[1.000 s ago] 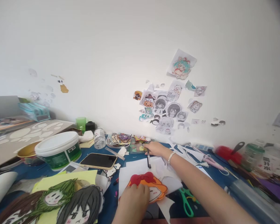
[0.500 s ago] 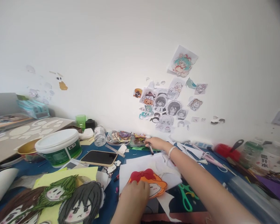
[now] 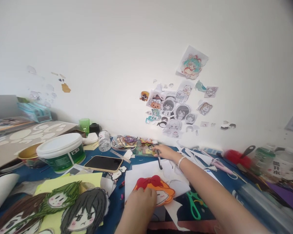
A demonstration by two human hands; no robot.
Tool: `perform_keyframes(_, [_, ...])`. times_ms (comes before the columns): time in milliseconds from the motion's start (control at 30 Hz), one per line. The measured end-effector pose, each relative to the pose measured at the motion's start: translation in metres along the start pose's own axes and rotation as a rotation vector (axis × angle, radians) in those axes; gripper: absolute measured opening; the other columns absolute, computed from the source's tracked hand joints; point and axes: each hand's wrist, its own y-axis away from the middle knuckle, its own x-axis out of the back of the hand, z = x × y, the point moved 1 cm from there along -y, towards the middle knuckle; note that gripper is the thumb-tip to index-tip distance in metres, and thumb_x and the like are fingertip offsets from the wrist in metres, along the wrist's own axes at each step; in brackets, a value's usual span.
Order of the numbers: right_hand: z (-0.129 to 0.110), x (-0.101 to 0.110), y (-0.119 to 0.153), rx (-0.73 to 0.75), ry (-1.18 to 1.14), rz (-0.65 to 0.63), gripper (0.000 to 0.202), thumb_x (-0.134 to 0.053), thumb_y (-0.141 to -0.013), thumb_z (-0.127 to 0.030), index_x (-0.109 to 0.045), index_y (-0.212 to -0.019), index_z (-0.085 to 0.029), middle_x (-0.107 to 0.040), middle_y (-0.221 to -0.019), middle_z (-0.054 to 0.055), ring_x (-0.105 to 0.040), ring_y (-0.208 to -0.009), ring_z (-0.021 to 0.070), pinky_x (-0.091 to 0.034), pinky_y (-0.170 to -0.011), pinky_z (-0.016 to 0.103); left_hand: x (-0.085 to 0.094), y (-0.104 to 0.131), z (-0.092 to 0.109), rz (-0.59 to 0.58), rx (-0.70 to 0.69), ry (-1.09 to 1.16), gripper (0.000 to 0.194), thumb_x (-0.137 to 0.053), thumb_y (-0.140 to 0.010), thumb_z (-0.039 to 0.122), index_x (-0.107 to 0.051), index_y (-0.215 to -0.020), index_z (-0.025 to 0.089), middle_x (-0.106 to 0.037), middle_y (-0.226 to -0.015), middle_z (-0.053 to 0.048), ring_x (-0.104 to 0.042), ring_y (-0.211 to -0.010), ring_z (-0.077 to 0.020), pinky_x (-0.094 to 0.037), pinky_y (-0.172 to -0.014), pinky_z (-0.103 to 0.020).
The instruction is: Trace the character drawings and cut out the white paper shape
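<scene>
Right hand (image 3: 163, 152), just below frame centre, pinching black pen (image 3: 159, 161), long axis toward orange-haired cutout (image 3: 160, 187) below; left hand (image 3: 142, 205) on cutout, grip unclear.

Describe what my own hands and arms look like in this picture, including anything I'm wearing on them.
Your left hand and right hand are without gloves. A slim, pale silvery bracelet circles your right arm near the hand. No sleeve shows on either arm.

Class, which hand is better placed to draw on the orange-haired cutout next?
Probably the right hand: it holds a black pen, while the left hand rests on the orange-haired cutout.
</scene>
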Motion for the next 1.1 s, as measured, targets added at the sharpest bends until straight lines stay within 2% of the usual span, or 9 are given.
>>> perform_keyframes(233, [-0.003,-0.004,0.005,-0.002,0.08,0.016,0.033,-0.052,-0.084,-0.035,-0.054,-0.115,-0.021,-0.056,-0.097,0.008,-0.056,-0.079,0.0164,-0.038,-0.069,0.024,0.002,0.001,0.001,-0.006,0.002,-0.004,0.028,-0.036,-0.08,0.001,-0.058,-0.094,0.012,-0.063,-0.085,-0.012,-0.063,-0.08,-0.0251,-0.051,-0.065,-0.037])
perform_keyframes(400, [-0.011,-0.002,0.006,-0.029,0.157,0.029,0.035,-0.054,-0.081,-0.039,-0.054,-0.111,-0.021,-0.059,-0.097,0.008,-0.058,-0.084,0.019,-0.039,-0.068,0.024,0.0,0.0,0.001,0.014,-0.002,-0.019,0.026,-0.037,-0.081,0.002,-0.057,-0.095,0.011,-0.062,-0.08,-0.011,-0.063,-0.077,-0.0225,-0.05,-0.065,-0.033])
perform_keyframes(567, [-0.03,-0.001,-0.004,-0.077,0.238,0.025,0.035,-0.054,-0.079,-0.043,-0.055,-0.106,-0.02,-0.063,-0.097,0.011,-0.057,-0.093,0.0244,-0.042,-0.068,0.028,-0.008,-0.002,0.0,0.011,-0.007,-0.037,0.028,-0.038,-0.079,0.001,-0.057,-0.097,0.011,-0.062,-0.08,-0.012,-0.062,-0.076,-0.0226,-0.049,-0.062,-0.033])
perform_keyframes(700, [-0.041,0.0,-0.01,-0.091,0.282,0.01,0.037,-0.051,-0.08,-0.045,-0.054,-0.104,-0.017,-0.064,-0.098,0.015,-0.06,-0.089,0.0278,-0.043,-0.067,0.033,-0.008,-0.002,0.0,0.028,-0.009,-0.034,0.027,-0.038,-0.078,0.0,-0.057,-0.093,0.011,-0.061,-0.077,-0.011,-0.062,-0.074,-0.0211,-0.049,-0.063,-0.032])
perform_keyframes(833, [-0.041,0.003,-0.009,-0.045,0.294,0.007,0.035,-0.047,-0.083,-0.044,-0.055,-0.104,-0.017,-0.065,-0.096,0.015,-0.06,-0.089,0.0272,-0.041,-0.066,0.031,-0.004,-0.001,0.001,0.002,-0.016,-0.035,0.027,-0.036,-0.079,0.001,-0.058,-0.092,0.011,-0.063,-0.079,-0.012,-0.063,-0.075,-0.0232,-0.05,-0.063,-0.034])
perform_keyframes(967, [-0.037,0.007,-0.006,-0.028,0.286,0.04,0.026,-0.039,-0.089,-0.035,-0.057,-0.1,-0.019,-0.067,-0.087,0.009,-0.061,-0.079,0.0221,-0.037,-0.064,0.027,-0.002,-0.001,0.002,0.003,-0.002,-0.032,0.029,-0.036,-0.078,0.0,-0.058,-0.095,0.011,-0.063,-0.084,-0.012,-0.063,-0.078,-0.0237,-0.051,-0.065,-0.035])
perform_keyframes(1100, [-0.03,0.019,-0.005,-0.035,0.264,0.113,0.019,-0.04,-0.087,-0.02,-0.058,-0.094,-0.02,-0.066,-0.082,0.004,-0.058,-0.074,0.017,-0.031,-0.06,0.023,-0.003,0.0,0.001,0.001,-0.005,-0.025,0.027,-0.036,-0.08,0.002,-0.057,-0.094,0.011,-0.062,-0.081,-0.012,-0.062,-0.076,-0.0217,-0.05,-0.065,-0.034])
